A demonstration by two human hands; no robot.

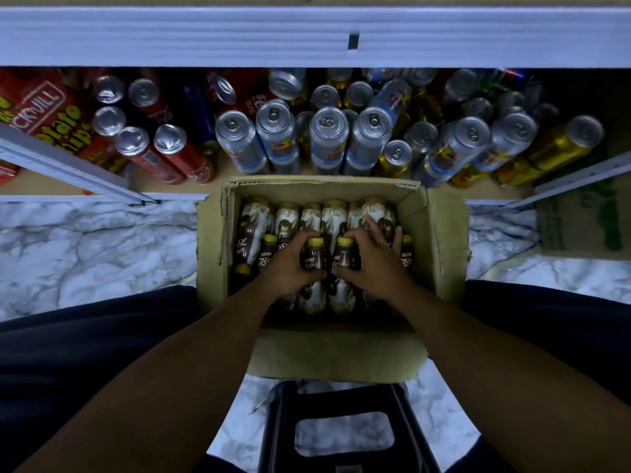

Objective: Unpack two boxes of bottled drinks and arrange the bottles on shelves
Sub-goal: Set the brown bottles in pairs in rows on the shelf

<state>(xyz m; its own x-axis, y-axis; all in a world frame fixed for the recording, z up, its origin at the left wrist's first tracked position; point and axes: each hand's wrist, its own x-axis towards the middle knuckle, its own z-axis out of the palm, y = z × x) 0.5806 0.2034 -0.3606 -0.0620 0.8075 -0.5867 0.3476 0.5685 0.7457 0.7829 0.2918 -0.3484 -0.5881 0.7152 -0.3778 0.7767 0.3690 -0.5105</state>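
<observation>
Left hand [289, 266] closed its fingers round the left bottle [313, 256]. Right hand [370, 264] likewise gripped the right bottle [344, 256]. Both stood mid-box [442, 240]. Full, rigid and probably slick-sleeved, they were best held below the cap.

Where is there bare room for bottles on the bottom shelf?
Only a front strip of shelf between the red cans and the box. Silver cans and gold cans crowd the rest. Marble floor left of the box is bare.
</observation>
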